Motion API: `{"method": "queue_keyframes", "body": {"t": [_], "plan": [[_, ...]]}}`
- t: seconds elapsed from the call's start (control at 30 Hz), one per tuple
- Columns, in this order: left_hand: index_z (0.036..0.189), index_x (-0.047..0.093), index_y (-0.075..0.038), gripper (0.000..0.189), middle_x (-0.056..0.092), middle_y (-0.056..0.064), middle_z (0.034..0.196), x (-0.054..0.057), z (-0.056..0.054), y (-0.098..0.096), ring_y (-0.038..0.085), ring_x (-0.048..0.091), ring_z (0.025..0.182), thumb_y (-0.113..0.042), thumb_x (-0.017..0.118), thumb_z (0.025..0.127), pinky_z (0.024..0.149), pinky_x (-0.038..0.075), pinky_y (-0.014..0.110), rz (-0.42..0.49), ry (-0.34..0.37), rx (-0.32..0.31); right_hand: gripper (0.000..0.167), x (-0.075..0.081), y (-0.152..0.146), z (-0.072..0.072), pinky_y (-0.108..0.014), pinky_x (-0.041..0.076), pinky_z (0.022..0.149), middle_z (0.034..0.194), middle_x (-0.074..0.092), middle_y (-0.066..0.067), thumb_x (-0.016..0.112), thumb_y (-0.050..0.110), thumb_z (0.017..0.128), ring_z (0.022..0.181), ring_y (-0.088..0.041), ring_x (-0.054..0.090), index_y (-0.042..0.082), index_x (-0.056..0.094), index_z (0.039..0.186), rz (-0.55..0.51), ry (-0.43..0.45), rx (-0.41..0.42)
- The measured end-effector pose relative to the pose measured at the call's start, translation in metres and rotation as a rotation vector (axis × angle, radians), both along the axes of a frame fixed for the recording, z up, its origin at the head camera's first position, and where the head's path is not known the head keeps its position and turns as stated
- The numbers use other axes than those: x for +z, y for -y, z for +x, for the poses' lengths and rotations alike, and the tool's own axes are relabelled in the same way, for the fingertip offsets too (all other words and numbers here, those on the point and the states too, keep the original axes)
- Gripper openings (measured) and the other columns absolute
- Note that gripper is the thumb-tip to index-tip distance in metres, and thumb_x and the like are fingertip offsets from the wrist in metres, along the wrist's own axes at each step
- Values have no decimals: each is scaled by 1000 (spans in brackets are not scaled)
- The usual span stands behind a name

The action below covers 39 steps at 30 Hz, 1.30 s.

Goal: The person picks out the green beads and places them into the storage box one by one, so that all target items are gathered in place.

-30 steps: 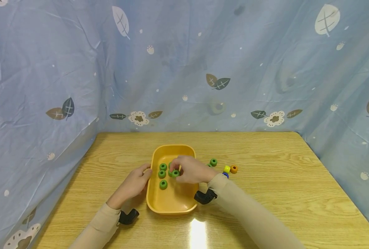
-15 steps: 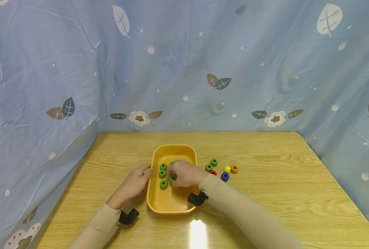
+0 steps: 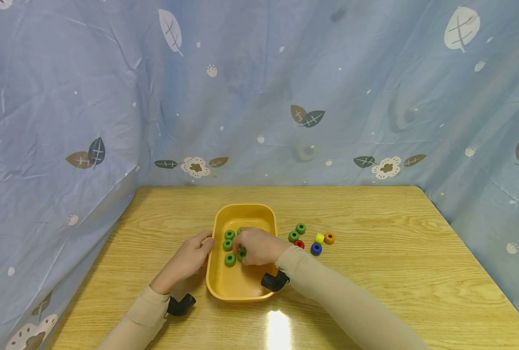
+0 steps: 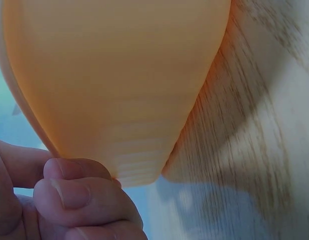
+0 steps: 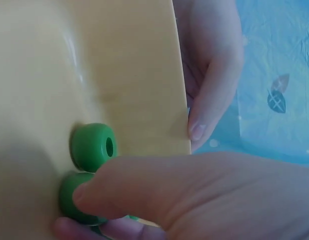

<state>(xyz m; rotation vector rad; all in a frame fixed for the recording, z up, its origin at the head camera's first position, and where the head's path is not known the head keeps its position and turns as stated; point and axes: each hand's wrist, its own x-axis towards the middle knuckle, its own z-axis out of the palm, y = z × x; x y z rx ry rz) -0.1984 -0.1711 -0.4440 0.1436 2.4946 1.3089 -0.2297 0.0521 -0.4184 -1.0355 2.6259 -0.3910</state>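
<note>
A yellow tray [image 3: 242,288] lies on the table, holding several green beads [image 3: 228,245]. My left hand [image 3: 188,256] grips the tray's left rim, with the thumb over the edge and the fingers [image 4: 89,200] curled outside. Inside the tray, my right hand [image 3: 261,247] pinches a green bead [image 5: 74,197] between thumb and fingers, low against the tray floor. Right beside it in the right wrist view stands another green bead [image 5: 92,146], its hole showing. The right hand hides part of the group.
On the wooden table [image 3: 373,282], right of the tray, lie two green beads [image 3: 301,228], a red bead [image 3: 299,244], a blue bead [image 3: 316,249], a yellow cube bead [image 3: 320,238] and an orange bead [image 3: 330,238]. A patterned blue curtain [image 3: 242,121] hangs behind.
My right hand has moved slightly left and toward me, lowering the green bead in the tray. Beads behind its wrist have come into view. The left hand stays put.
</note>
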Motion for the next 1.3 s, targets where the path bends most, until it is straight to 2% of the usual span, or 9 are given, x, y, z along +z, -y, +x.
{"method": "queue_keyframes", "body": {"t": [0.17,0.37,0.53,0.67,1.03,1.2,1.3], "plan": [[155,47,-13,45,41,-1,56,1,0,0,14,35,46,-28,39,114,45,37,28,19,6,-6,25,-1,-1,0,-23,49,78,107,67,0,78,9,90,85,-10,55,15,77,115,-19,9,6],[155,48,-13,44,39,-1,55,1,1,0,14,33,45,-28,39,114,44,35,27,25,4,-9,28,1,-8,-2,-27,54,82,107,71,-3,78,11,91,92,-12,63,10,75,119,-94,48,-17],[155,48,-13,45,41,-1,56,0,0,-1,15,35,46,-28,40,114,44,35,27,18,5,2,29,6,-18,-3,-24,54,76,112,72,-6,77,10,90,84,-9,62,8,74,119,-192,86,-21],[155,47,-12,45,43,0,56,1,0,-2,15,36,46,-29,40,114,44,36,28,5,2,9,29,13,-27,0,-23,55,74,120,71,-9,75,10,93,83,-8,64,7,72,122,-270,117,-24],[157,45,-13,46,45,0,58,-1,1,-1,15,37,47,-30,40,114,45,36,27,20,9,16,35,23,-47,13,-29,55,79,113,67,-13,73,13,94,88,-18,67,6,67,128,-395,120,-72],[156,46,-13,45,45,1,58,-2,1,0,15,38,47,-30,40,114,45,36,27,24,10,10,37,26,-57,20,-29,54,76,109,64,-5,74,14,95,88,-17,65,9,64,130,-446,107,-106],[156,46,-13,45,46,2,59,-2,1,-1,15,39,48,-30,40,114,45,37,27,26,9,12,36,27,-66,23,-28,54,75,107,62,0,75,16,95,87,-16,65,11,65,129,-470,71,-116]]}}
